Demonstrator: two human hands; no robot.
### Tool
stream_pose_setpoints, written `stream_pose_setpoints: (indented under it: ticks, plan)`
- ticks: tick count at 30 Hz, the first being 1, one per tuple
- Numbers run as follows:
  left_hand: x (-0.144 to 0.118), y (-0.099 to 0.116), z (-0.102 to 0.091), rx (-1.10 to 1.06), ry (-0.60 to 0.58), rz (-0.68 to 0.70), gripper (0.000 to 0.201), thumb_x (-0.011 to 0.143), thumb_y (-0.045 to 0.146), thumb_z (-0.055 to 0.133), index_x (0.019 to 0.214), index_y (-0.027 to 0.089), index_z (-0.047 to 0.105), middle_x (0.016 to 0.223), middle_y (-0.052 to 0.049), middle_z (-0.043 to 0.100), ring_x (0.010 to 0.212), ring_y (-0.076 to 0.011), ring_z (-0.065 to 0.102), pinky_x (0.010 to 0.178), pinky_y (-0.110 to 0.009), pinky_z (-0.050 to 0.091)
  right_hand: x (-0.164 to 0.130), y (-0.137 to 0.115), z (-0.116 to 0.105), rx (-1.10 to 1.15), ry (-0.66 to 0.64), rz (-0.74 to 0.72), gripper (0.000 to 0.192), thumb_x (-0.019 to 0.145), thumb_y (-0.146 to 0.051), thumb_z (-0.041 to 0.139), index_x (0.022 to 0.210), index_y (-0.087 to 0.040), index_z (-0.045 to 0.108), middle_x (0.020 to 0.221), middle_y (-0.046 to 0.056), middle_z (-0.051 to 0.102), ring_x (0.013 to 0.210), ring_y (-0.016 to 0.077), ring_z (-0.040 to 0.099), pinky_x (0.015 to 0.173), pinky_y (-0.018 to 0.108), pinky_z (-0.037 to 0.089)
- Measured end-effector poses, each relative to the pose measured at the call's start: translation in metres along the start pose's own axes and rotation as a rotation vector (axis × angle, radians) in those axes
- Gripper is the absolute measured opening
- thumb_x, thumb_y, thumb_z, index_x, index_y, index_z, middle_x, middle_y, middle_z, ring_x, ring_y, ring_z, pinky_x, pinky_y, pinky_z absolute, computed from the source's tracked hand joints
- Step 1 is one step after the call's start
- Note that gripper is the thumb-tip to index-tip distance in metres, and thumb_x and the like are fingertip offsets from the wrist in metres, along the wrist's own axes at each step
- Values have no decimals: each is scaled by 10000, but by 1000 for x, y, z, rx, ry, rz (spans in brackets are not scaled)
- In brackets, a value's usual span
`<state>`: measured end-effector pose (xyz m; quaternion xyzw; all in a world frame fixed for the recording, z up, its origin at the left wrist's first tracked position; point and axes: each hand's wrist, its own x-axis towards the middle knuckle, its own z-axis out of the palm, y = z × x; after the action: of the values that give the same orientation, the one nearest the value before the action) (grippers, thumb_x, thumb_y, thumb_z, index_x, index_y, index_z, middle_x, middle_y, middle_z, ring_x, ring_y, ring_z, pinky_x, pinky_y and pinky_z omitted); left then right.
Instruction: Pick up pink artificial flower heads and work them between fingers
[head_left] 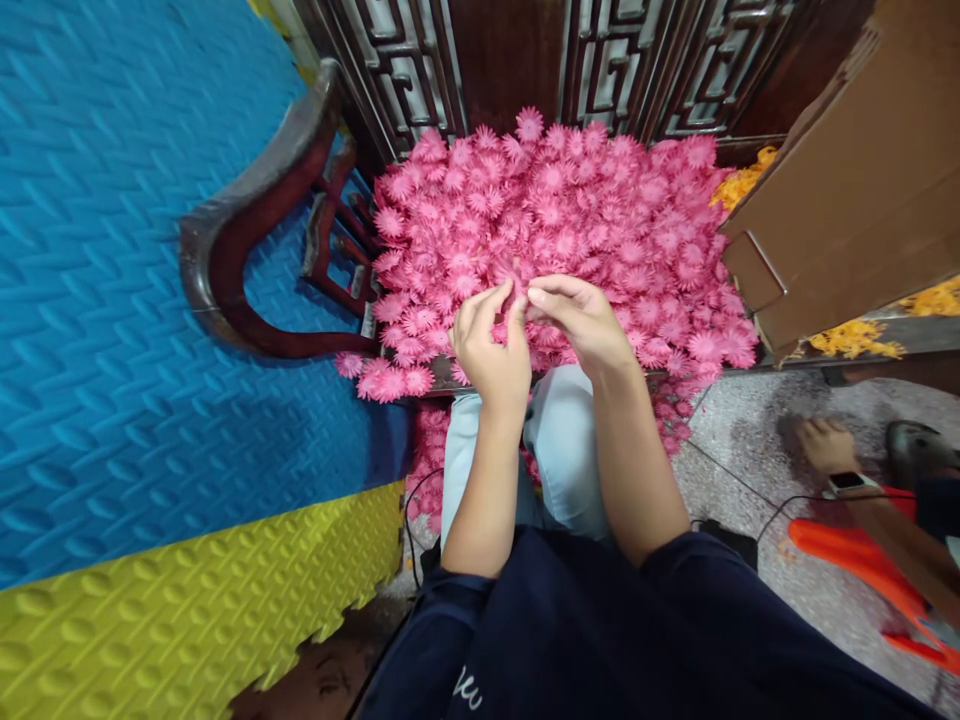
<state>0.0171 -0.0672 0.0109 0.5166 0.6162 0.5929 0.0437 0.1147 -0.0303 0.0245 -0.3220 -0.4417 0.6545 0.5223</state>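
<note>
Close together over a large heap of pink artificial flowers [553, 178], both my hands work on one pink flower [516, 272]. My left hand [491, 345] is closed, with thumb and fingers pinching the flower from the left. From the right, my right hand [581, 315] pinches at the same flower with thumb and forefinger. Fingers hide much of it, and its petals blur into the heap behind. Loose flowers spread beneath and around both hands, up to the front edge of the wooden seat.
A dark curved wooden armrest [225, 250] stands at the left beside blue foam matting [112, 300]. At the right, a cardboard box [855, 170] sits near orange flower pieces [859, 338]. Another person's hand [825, 445] with a watch is low at the right, near an orange-red object [862, 565].
</note>
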Motion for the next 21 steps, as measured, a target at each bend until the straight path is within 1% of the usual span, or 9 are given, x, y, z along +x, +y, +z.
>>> stream_pose_setpoints:
  ticks: [3,6,8,12,16,18,21]
  plan:
    - [0,0,0,-33,0,16,225,875,303,544,982,173,694,1002,-63,703,968,-160,622,889,-304,454,0,1,1,-49,18,-45,264,567,-370,810,754,-212,711,679,-38,679,643,80,614,736,262,537]
    - [0,-1,-1,-85,-76,26,247,896,336,504,1000,188,671,1034,-50,703,998,-157,621,919,-304,446,0,2,1,-80,46,-86,245,581,-367,802,734,-199,709,710,-20,687,681,96,624,768,291,537]
    - [0,-2,-1,-94,-107,2,267,893,379,500,995,191,659,1016,-47,702,974,-163,622,902,-307,448,0,2,0,-108,74,-109,217,594,-355,795,708,-192,706,726,-9,691,701,104,627,784,300,532]
    - [-2,-3,-1,-110,-81,-59,289,901,408,465,902,184,648,911,-44,694,887,-160,613,839,-295,450,0,2,0,-157,91,-87,209,610,-363,783,696,-191,699,709,-8,679,709,112,618,803,301,519]
    - [-3,0,-3,-128,-45,-91,253,901,374,460,856,193,630,870,-33,675,860,-147,598,827,-279,446,-1,2,2,-165,34,-64,288,621,-439,767,716,-189,660,715,-8,649,710,113,595,784,289,506]
    - [-3,2,-5,-101,-35,-87,217,888,344,487,842,196,638,881,-36,670,885,-152,588,859,-289,434,-1,3,3,-166,9,-76,323,650,-481,737,724,-189,620,731,-4,625,728,116,589,788,289,498]
    - [0,4,-9,-54,-32,-81,199,854,336,547,758,199,655,855,-40,655,880,-162,574,877,-307,425,-1,5,3,-219,27,-138,344,692,-515,690,732,-191,578,787,9,613,771,125,583,819,293,482]
